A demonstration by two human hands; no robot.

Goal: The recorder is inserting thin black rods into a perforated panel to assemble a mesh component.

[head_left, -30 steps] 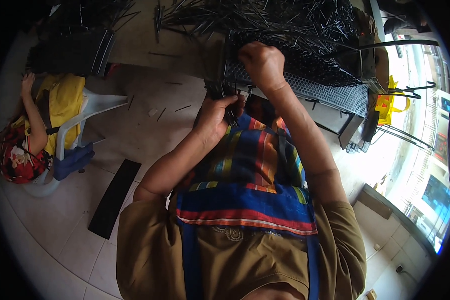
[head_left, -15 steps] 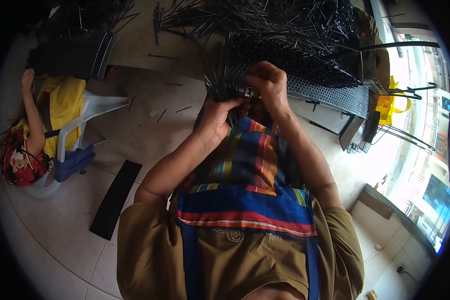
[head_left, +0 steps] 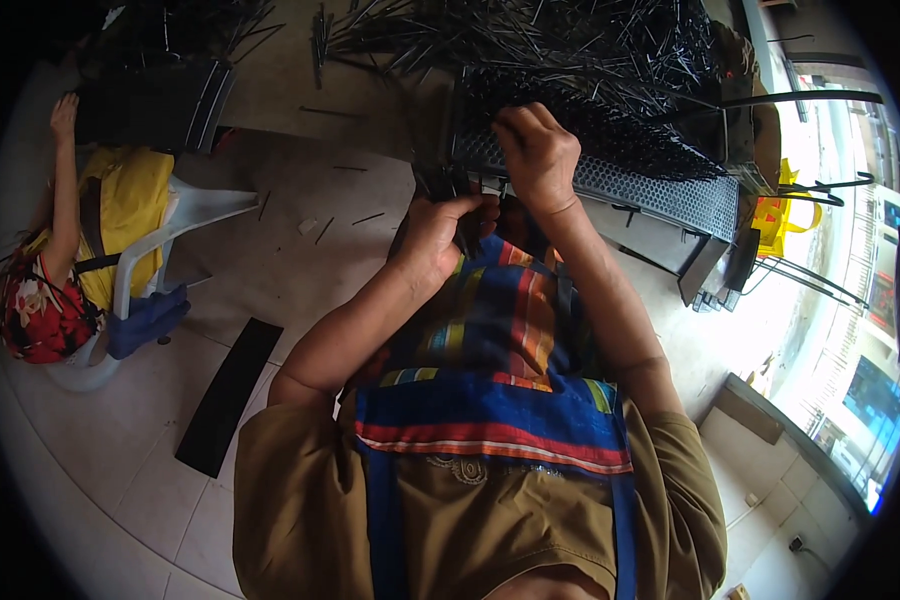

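Several thin black sticks fill curled L hand.
R hand is nearer grey perforated metal tray, L–R; fingers bent, pinch unclear.

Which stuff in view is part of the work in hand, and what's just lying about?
Likely in the work:
- bundle of thin black sticks, in the left hand
- perforated tray, with the right hand over its near edge
- loose black pile behind it

Apparently lying about:
- flat black strip on the floor
- stray black stick there
- yellow bag, far right
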